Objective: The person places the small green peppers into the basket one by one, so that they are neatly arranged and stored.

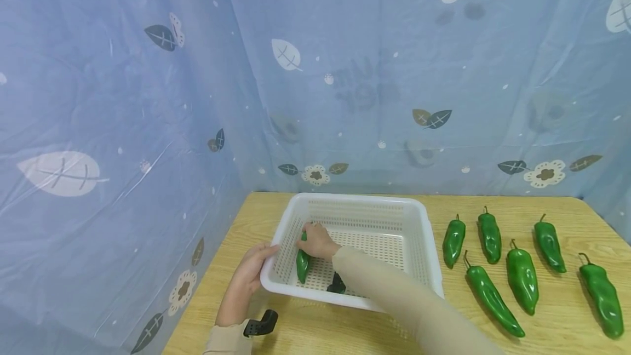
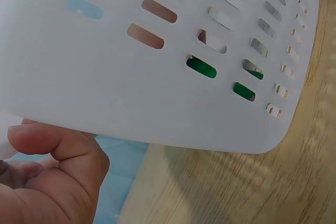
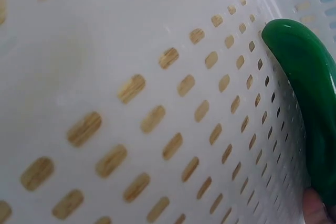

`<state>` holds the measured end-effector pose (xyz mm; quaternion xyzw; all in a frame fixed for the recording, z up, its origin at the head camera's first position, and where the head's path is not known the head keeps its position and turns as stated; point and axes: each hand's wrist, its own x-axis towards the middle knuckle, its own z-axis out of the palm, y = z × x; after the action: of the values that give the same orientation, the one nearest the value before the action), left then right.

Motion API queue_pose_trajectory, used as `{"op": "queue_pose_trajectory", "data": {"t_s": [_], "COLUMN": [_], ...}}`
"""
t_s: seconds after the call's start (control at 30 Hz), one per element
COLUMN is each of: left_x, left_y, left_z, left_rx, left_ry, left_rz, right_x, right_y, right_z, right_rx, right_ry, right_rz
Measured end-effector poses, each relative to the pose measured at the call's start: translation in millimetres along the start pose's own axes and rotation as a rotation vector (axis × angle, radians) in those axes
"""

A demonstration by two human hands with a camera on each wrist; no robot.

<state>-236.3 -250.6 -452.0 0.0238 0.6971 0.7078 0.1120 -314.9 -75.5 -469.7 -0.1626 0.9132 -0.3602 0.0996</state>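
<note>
Inside a white perforated plastic basket (image 1: 365,199), my right hand (image 1: 318,241) holds a green pepper (image 1: 303,267) near the left wall. The same pepper (image 3: 304,87) fills the right side of the right wrist view, with one fingertip at its lower end. My left hand (image 1: 253,267) grips the basket's left rim at the near corner. In the left wrist view, that hand's thumb and bent fingers (image 2: 63,156) are at the rim, and green shows through the slots of the wall.
On the wooden table (image 1: 236,218), right of the basket, lie several green peppers (image 1: 522,278) with curved stems. A blue patterned curtain (image 1: 345,81) hangs behind and along the left side. A black strap device (image 1: 261,324) is on the left wrist.
</note>
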Motion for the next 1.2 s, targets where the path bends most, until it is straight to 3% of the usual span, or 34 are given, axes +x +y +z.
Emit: {"op": "queue_pose_trajectory", "data": {"t_s": [0.23, 0.6, 0.87, 1.2], "left_x": [0.1, 2.3, 1.9, 0.0], "left_y": [2.3, 0.1, 0.6, 1.0], "left_z": [4.1, 2.5, 4.7, 2.0], "left_rx": [0.005, -0.022, -0.039, -0.056], "left_ry": [0.053, 0.048, 0.031, 0.056], "left_rz": [-0.045, -0.056, -0.024, -0.042], "right_x": [-0.6, 0.8, -3.5, -12.9], "right_y": [-1, -1, 3, 5], "right_z": [-2, -9, -30, -62], "right_rx": [0.038, 0.015, 0.070, 0.067], "right_ry": [-0.003, 0.034, 0.066, 0.118], "right_rz": [0.005, -0.032, -0.038, -0.065]}}
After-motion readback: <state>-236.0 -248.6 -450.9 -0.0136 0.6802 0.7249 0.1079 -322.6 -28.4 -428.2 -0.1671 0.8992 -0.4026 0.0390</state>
